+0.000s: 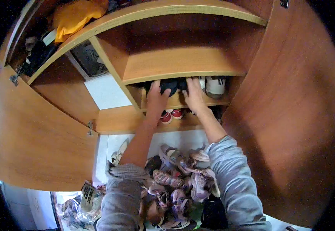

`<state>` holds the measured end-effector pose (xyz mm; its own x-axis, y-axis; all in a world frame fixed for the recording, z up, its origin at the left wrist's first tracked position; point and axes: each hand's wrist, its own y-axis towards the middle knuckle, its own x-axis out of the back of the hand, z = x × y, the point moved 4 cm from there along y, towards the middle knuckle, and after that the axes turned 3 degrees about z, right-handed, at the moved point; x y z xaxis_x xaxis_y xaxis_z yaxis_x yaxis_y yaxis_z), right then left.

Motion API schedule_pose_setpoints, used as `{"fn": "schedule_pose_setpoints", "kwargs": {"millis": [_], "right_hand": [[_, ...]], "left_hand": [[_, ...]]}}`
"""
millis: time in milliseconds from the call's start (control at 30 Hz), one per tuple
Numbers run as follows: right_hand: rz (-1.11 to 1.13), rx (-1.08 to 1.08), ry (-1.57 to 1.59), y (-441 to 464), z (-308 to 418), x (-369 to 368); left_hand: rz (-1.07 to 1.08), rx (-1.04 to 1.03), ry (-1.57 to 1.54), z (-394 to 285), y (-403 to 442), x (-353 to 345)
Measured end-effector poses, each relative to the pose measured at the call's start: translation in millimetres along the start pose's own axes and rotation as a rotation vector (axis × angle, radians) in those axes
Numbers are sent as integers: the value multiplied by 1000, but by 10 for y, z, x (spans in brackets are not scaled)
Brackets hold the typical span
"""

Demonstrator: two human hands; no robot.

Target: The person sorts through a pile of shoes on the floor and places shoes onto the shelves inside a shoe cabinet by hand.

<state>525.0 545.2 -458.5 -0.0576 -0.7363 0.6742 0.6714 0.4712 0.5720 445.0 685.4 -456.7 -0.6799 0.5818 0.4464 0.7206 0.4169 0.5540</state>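
Both my arms reach into a low shelf of a wooden cabinet. My left hand (159,95) is curled around the left side of a pair of black shoes (170,86). On their right side, my right hand (193,92) grips with the fingers over the top, partly under the shelf above. White shoes (215,87) stand just right of my right hand on the same shelf. Below, red shoes with white toes (171,115) sit at the bottom of the cabinet. The far ends of the black shoes are hidden in shadow.
A pile of shoes (169,179) covers the floor between my arms. Cabinet doors stand open at left (40,138) and right (290,96). An orange cloth (75,17) lies on the top shelf; a white box (108,91) stands in the left compartment. Plastic-bagged items (82,204) are lower left.
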Motion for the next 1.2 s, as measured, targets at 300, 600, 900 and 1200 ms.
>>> {"fn": "schedule_pose_setpoints", "kwargs": {"millis": [300,600,900,1200], "right_hand": [[66,-133,86,-1173,125,45],[1130,141,-382,-2911,784,-228],[1170,-92,-435,-5369,1192,161],[923,-295,-30,-5333,1336,448]], "left_hand": [[-19,435,-121,116,-2156,565],[-248,1172,-594,-272,-4837,986],[-181,1074,-370,-1151,-5601,1930],[106,1164,-603,-1303,-6133,1605]]}}
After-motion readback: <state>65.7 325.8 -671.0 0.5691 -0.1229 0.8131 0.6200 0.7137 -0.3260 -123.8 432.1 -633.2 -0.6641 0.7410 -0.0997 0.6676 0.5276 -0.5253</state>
